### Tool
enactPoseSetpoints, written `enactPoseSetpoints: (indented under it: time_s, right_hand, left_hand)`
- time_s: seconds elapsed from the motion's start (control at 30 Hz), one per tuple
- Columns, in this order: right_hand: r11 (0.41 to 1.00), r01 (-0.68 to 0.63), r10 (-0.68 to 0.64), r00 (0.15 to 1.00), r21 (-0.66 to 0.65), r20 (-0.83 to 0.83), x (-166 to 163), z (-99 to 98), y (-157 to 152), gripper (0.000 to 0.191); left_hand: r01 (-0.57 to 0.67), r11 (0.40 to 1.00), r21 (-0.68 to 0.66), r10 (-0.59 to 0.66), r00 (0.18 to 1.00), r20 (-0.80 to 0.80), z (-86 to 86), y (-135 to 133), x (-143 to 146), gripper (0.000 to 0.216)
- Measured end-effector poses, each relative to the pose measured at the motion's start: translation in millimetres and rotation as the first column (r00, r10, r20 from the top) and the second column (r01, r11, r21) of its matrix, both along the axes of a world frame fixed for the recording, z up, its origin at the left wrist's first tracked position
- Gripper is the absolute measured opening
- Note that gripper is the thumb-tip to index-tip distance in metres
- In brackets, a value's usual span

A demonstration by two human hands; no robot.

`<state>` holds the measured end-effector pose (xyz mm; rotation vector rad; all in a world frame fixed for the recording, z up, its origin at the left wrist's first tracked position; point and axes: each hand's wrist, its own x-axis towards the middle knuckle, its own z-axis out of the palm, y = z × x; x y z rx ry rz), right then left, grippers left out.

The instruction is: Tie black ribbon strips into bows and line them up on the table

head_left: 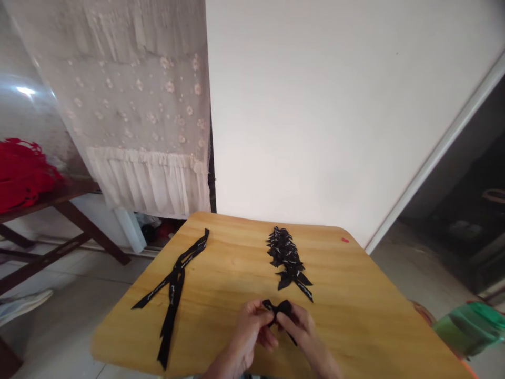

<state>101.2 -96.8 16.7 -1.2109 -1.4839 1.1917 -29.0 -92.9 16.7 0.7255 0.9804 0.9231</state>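
Between my two hands, close to the near edge of the table, is a black ribbon bow [279, 307] with two loops up and a tail hanging down at the right. My left hand [254, 327] pinches its left side, thumb and fingertips closed on it. On the other side, my right hand [300, 326] grips the right loop near the knot. Just beyond them lies a row of finished black bows [283, 246] with white lettering, overlapping one another. Flat black ribbon strips [177, 273], also lettered in white, lie crossed at the left.
The wooden table [232, 252] stands against a white wall panel [335, 116]. A small red piece [344, 240] lies near its far right corner. A lace curtain [150, 116] hangs at back left, beside a stool with red material [23, 176]. A green container [469, 329] stands at lower right.
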Motion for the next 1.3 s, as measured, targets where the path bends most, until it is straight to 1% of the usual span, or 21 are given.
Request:
enactPoseSetpoints:
  time_s: [0.1,0.17,0.33,0.47,0.6,0.73,0.8,0.83,0.9,0.97,1.03,1.13,1.2,1.3]
  right_hand:
    - [1.000,-0.008,0.007,0.999,0.019,0.037,1.5,-6.1,3.4,0.024]
    - [0.999,-0.026,0.025,0.999,0.030,0.031,3.2,-10.6,5.7,0.023]
    - [0.999,-0.037,0.037,0.999,0.022,0.001,3.7,-14.9,8.0,0.021]
    - [0.999,0.039,-0.039,0.999,0.013,-0.007,-1.9,-13.2,7.8,0.026]
    - [0.991,0.134,-0.134,0.991,-0.005,-0.014,-7.6,-8.8,5.9,0.030]
    - [0.989,0.146,-0.147,0.988,-0.027,-0.052,-7.3,-4.5,3.4,0.032]
    - [0.988,0.151,-0.154,0.986,-0.040,-0.063,-5.7,-3.7,2.5,0.032]
    - [0.985,0.164,-0.166,0.984,-0.047,-0.063,-4.9,-3.4,2.1,0.031]
    - [0.979,0.196,-0.199,0.978,-0.056,-0.057,-4.1,-2.6,1.4,0.031]
    - [0.974,0.220,-0.224,0.973,-0.059,-0.054,-4.7,-1.4,0.6,0.032]
    - [0.973,0.221,-0.224,0.973,-0.061,-0.058,-6.5,-0.7,0.1,0.032]
    - [0.976,0.209,-0.213,0.975,-0.060,-0.066,-10.2,-2.2,0.0,0.033]
    - [0.974,0.218,-0.221,0.973,-0.052,-0.062,-12.6,-4.0,0.4,0.034]
    - [0.970,0.242,-0.243,0.969,-0.032,-0.044,-14.9,-4.6,0.9,0.034]
  left_hand:
    - [-0.035,0.999,-0.023,0.035,0.999,-0.012,-5.5,3.7,1.6,0.035]
    - [-0.053,0.998,-0.023,0.053,0.998,-0.027,-8.2,6.0,2.2,0.039]
    - [-0.026,1.000,0.016,0.027,0.997,-0.071,-7.5,9.0,2.0,0.046]
    - [0.018,0.999,0.046,-0.013,0.995,-0.103,-8.2,9.9,1.2,0.047]
    - [0.032,0.997,0.063,-0.023,0.990,-0.137,-9.7,8.6,0.2,0.045]
    - [0.036,0.996,0.087,-0.020,0.983,-0.182,-6.3,6.2,-3.6,0.037]
    - [-0.008,0.993,0.120,0.032,0.978,-0.205,-3.3,6.5,-6.6,0.033]
    - [-0.052,0.987,0.154,0.085,0.974,-0.211,-1.6,7.0,-8.2,0.033]
    - [-0.161,0.957,0.243,0.210,0.958,-0.193,1.9,8.0,-10.7,0.034]
    - [-0.227,0.928,0.295,0.277,0.950,-0.143,4.9,8.5,-11.5,0.033]
    - [-0.218,0.941,0.259,0.247,0.965,-0.087,6.2,8.5,-10.0,0.031]
    - [-0.152,0.977,0.148,0.160,0.986,-0.043,3.7,8.7,-4.9,0.031]
    - [-0.152,0.979,0.137,0.162,0.985,-0.066,0.1,9.6,-1.6,0.028]
    - [-0.167,0.973,0.161,0.188,0.974,-0.126,-4.8,11.5,0.9,0.020]
